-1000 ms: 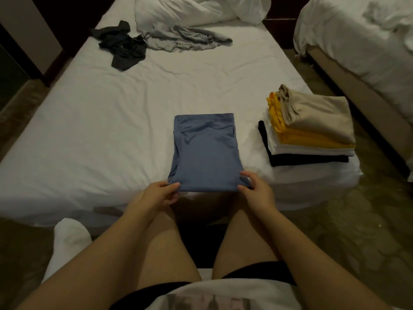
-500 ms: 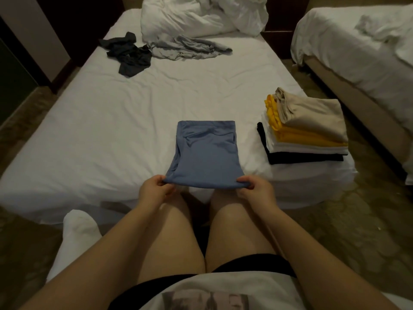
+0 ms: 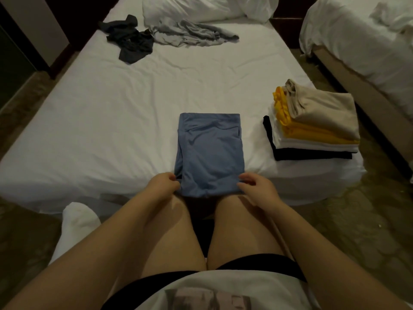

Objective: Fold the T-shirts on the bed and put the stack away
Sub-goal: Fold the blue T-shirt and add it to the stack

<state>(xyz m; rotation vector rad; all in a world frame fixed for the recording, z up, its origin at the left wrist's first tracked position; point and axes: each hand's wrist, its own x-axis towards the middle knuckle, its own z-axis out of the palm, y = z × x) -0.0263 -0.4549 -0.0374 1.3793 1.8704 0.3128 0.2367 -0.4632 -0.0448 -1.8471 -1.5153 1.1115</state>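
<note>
A folded blue T-shirt (image 3: pixel 210 151) is being held at the near edge of the white bed (image 3: pixel 100 135). Its far part is lying flat on the sheet, and its near end is being kept just past the edge of the bed, above the person's knees. The near left corner is being pinched by the left hand (image 3: pixel 164 184), with the fingers curled in on the cloth. The near right corner is being gripped by the right hand (image 3: pixel 257 186), with the fingers bent over the edge of the cloth.

A stack of folded T-shirts (image 3: pixel 312 130) is being kept on the near right corner of the bed, to the right of the blue T-shirt and not touching it. A beige one is lying on top, then yellow, then white, with black at the bottom.

Far up the bed, a dark T-shirt (image 3: pixel 129 41) and a grey T-shirt (image 3: pixel 190 34) are lying crumpled side by side, with their edges touching. The far edge of the grey one is being touched by the white bedding (image 3: pixel 190 7) bunched up behind it.
</note>
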